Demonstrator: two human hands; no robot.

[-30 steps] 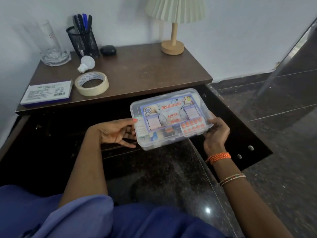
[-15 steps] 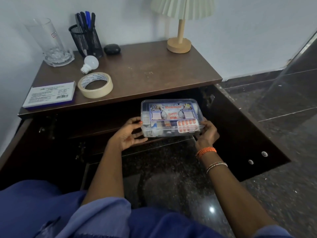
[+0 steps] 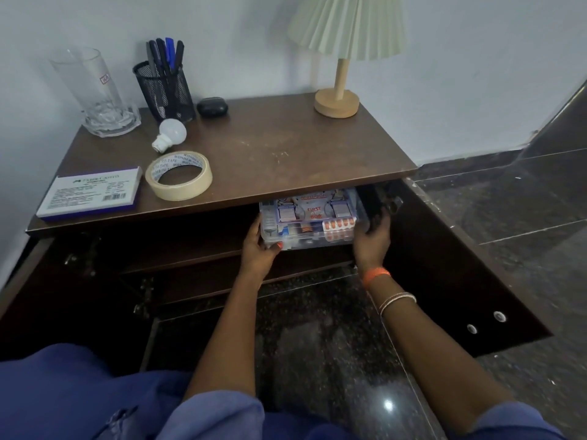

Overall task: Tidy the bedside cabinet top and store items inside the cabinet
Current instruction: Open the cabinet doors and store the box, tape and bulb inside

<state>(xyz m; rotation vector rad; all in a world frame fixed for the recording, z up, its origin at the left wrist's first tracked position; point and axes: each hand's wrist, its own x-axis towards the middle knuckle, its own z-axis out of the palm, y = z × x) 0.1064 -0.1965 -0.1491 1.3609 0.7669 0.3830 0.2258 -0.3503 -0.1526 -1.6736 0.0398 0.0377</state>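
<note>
A clear plastic first aid box (image 3: 309, 219) sits partly under the brown cabinet top (image 3: 273, 154), on the upper shelf inside the open cabinet. My left hand (image 3: 259, 246) grips its left front corner, thumb on the front edge. My right hand (image 3: 373, 235) holds its right end, with the fingers reaching into the dark interior. The box's back half is hidden by the top. Left on the top are a roll of masking tape (image 3: 178, 175), a white bulb (image 3: 170, 134) and a flat white box (image 3: 90, 193).
At the back stand a tall glass (image 3: 95, 93), a mesh pen holder (image 3: 165, 90), a small black case (image 3: 212, 107) and a lamp (image 3: 341, 58). Both cabinet doors are swung open, the right door (image 3: 460, 281) beside my right arm. Dark polished floor lies below.
Both hands have carried the first aid box forward and down from in front of the cabinet into the upper shelf, under the top.
</note>
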